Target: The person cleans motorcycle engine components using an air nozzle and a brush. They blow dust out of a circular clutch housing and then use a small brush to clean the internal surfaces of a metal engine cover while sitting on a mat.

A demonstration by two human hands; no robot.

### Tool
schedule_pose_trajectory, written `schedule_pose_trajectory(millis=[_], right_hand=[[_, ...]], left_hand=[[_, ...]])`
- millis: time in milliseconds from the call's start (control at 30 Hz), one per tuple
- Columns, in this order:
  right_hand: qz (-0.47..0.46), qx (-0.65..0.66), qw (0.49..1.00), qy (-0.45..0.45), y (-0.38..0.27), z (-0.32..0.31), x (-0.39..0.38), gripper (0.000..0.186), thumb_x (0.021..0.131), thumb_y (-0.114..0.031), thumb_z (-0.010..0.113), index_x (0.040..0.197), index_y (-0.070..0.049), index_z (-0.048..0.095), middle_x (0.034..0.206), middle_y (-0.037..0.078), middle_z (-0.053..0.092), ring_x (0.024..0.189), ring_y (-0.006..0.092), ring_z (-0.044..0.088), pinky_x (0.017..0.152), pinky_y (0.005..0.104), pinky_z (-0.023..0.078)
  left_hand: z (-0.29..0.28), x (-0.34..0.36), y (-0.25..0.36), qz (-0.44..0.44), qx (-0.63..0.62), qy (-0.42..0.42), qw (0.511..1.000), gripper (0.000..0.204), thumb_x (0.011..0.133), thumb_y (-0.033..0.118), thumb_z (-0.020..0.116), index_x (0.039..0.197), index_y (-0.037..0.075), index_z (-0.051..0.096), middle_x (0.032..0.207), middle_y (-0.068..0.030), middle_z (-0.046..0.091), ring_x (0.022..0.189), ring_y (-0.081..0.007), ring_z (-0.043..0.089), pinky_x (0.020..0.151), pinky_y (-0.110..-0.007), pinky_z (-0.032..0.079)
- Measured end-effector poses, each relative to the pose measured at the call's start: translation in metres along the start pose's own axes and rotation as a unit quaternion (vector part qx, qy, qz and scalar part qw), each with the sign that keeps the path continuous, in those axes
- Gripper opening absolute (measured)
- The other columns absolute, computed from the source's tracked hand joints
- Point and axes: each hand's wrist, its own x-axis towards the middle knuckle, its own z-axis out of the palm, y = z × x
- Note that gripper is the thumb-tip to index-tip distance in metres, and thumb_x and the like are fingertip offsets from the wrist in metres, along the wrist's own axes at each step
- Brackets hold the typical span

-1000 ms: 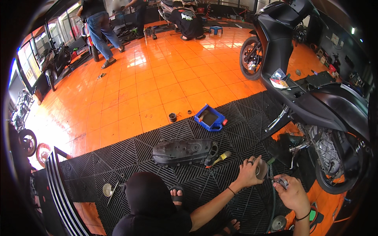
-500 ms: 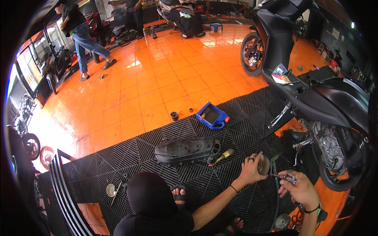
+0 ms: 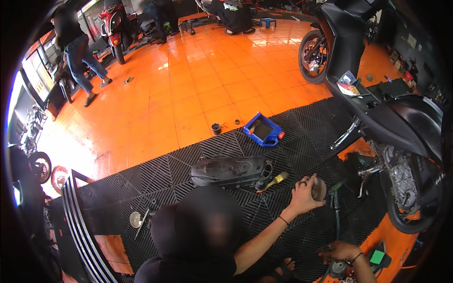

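My left hand (image 3: 304, 195) grips a round, cup-shaped metal clutch bell (image 3: 319, 189) above the ribbed mat, thumb and fingers around its side. My right hand (image 3: 339, 251) is low at the near right, its fingers bent over a round metal part (image 3: 338, 270) by the mat's edge. Whether it holds anything is hidden. Just right of the clutch bell lies a hose (image 3: 337, 210) with a greenish end. A long dark engine cover (image 3: 229, 172) rests farther left, with a yellow-bristled paintbrush (image 3: 281, 178) at its right end.
A blue cut-open jug (image 3: 263, 129) with dark liquid stands at the mat's far edge, near a small dark cup-like part (image 3: 216, 128). A black scooter (image 3: 351, 61) stands at right. At left are a small dish (image 3: 136, 220) and a striped metal ramp (image 3: 85, 226). Other people are farther back.
My right hand has drawn down and back from the clutch bell; the air blow gun it held no longer shows. My left hand keeps hold of the bell. A person at far left has stepped.
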Motion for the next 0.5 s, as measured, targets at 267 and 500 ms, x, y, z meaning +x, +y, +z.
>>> schedule_pose_trajectory(millis=[267, 500], right_hand=[[0.002, -0.040, 0.999, -0.037, -0.041, 0.012, -0.004, 0.041, 0.103, -0.030, 0.066, 0.140, -0.011, 0.066, 0.094, 0.004, 0.076, 0.082, 0.0118, 0.069, 0.073, 0.0286, 0.056], [0.017, -0.082, 0.996, -0.031, -0.039, 0.019, 0.015, 0.045, 0.104, -0.034, 0.064, 0.142, -0.010, 0.064, 0.096, 0.004, 0.077, 0.088, 0.0121, 0.069, 0.075, 0.0288, 0.055]], left_hand=[[0.006, -0.002, -0.007, -0.007, 0.008, -0.028, 1.000, 0.123, 0.068, 0.053, 0.089, 0.165, 0.016, 0.025, 0.152, -0.0279, 0.042, 0.138, -0.0509, 0.041, 0.108, -0.065, 0.039], [0.018, -0.005, -0.003, 0.014, -0.005, -0.011, 1.000, 0.121, 0.068, 0.053, 0.088, 0.165, 0.015, 0.025, 0.141, -0.0275, 0.051, 0.134, -0.0487, 0.044, 0.107, -0.064, 0.040]])
